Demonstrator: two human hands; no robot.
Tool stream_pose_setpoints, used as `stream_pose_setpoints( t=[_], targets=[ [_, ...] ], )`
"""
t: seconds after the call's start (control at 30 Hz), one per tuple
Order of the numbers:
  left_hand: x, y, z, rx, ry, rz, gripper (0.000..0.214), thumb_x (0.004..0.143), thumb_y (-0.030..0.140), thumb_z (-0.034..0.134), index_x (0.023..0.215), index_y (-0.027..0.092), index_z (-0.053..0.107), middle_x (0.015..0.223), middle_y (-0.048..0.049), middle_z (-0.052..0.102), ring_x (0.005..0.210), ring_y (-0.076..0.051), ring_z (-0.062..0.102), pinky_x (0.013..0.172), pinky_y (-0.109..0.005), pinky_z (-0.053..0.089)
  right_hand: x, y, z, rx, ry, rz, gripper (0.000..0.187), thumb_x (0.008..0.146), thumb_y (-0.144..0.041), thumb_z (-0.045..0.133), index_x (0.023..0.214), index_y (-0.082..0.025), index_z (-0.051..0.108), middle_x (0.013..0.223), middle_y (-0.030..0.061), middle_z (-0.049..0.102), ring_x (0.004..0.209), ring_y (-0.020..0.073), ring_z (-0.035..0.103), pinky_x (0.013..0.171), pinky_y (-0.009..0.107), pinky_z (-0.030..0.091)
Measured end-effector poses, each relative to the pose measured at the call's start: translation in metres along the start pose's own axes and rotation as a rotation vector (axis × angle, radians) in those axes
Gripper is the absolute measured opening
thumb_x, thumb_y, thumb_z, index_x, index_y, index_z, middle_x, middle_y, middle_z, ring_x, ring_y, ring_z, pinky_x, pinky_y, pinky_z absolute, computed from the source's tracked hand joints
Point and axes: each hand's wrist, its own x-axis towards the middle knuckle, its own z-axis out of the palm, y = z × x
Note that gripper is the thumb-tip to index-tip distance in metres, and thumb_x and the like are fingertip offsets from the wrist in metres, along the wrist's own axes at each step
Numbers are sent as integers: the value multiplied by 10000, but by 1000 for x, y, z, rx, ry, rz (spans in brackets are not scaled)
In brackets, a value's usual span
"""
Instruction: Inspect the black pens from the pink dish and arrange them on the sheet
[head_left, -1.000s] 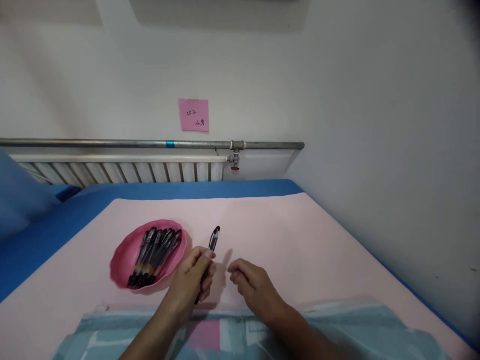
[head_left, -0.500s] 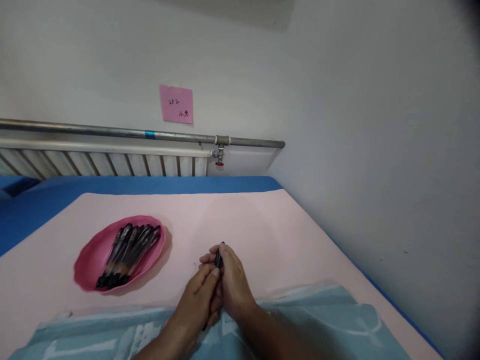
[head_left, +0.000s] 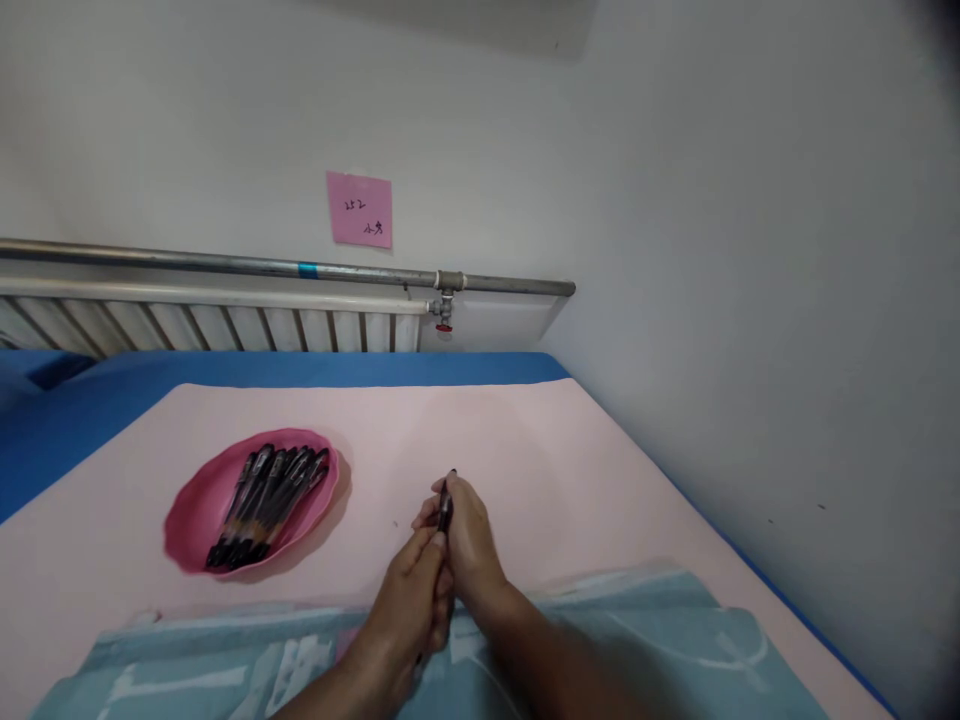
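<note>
Both of my hands meet over the near part of the pink table top. My left hand (head_left: pixel 412 585) is closed around the lower part of a black pen (head_left: pixel 445 508), its thumb along the barrel. Around the pen's upper end, my right hand (head_left: pixel 474 545) has its fingers wrapped. The pen's dark tip pokes out just above the right fingers, and much of its length is hidden by both hands. To the left, a pink scalloped dish (head_left: pixel 196 520) holds several black pens (head_left: pixel 266 505) lying side by side.
A light blue patterned cloth (head_left: pixel 210 665) lies along the near edge. The pink sheet (head_left: pixel 510 440) covers the table, with blue (head_left: pixel 375 368) showing at its borders. Behind stand a radiator (head_left: pixel 277 325) and a metal pipe (head_left: pixel 247 265). A wall (head_left: pixel 750 300) rises on the right.
The pen and both hands have shifted slightly up in view, with both hands still on the pen. The whole view has drifted a little, so the dish appears farther right.
</note>
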Motion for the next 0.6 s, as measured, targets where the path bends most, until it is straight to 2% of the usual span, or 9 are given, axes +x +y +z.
stream_pose_setpoints(
  t=[0.1,0.17,0.27,0.33,0.4,0.47,0.53,0.6],
  targets=[
    [-4,8,-9,130,-110,-44,327,724,503,469,853,203,464,436,112,358,281,-26,202,278,-152,143,13,-9,-8,104,81,-14,272,797,-435,418,751,-188,519,629,2,581,513,111,543,461,221,401],
    [-6,20,-20,174,-102,-15,312,741,470,468,875,189,493,455,105,373,288,-22,218,285,-150,163,19,-14,-14,63,102,-13,261,782,-415,442,740,-176,536,623,-10,551,478,83,497,417,191,349],
    [-6,42,-44,115,21,111,301,750,438,480,907,183,516,497,94,402,306,-11,222,300,-140,139,19,-11,-16,-206,12,18,245,731,-409,527,736,-169,580,539,-44,475,389,58,371,353,181,217],
    [-1,54,-62,33,92,200,305,746,431,497,933,190,516,522,89,419,317,-9,207,307,-139,118,12,-2,-12,-492,-111,8,240,724,-409,541,706,-175,591,507,-51,454,384,64,355,364,192,214],
    [4,59,-76,-27,137,241,297,736,411,522,928,184,519,532,83,430,329,-12,224,314,-140,119,3,8,-7,-745,-237,-95,206,738,-374,531,709,-183,602,521,-43,481,441,83,416,419,202,281],
    [8,58,-84,-62,133,237,300,726,391,543,928,169,528,542,71,451,343,-18,261,319,-142,135,-5,16,-3,-919,-320,-268,161,754,-316,517,795,-199,620,571,-35,530,527,99,471,500,208,330],
    [10,56,-85,-80,94,231,320,721,384,552,944,156,537,562,56,481,358,-26,297,322,-148,163,-11,20,-2,-1029,-370,-412,181,759,-256,506,895,-217,620,656,-23,585,595,108,499,557,210,339],
    [10,53,-82,-99,45,240,331,721,381,556,954,146,545,589,40,509,379,-35,335,330,-154,198,-15,21,-2,-1080,-414,-485,191,765,-228,499,911,-224,622,728,-6,620,640,118,518,585,212,338]
  ],
)
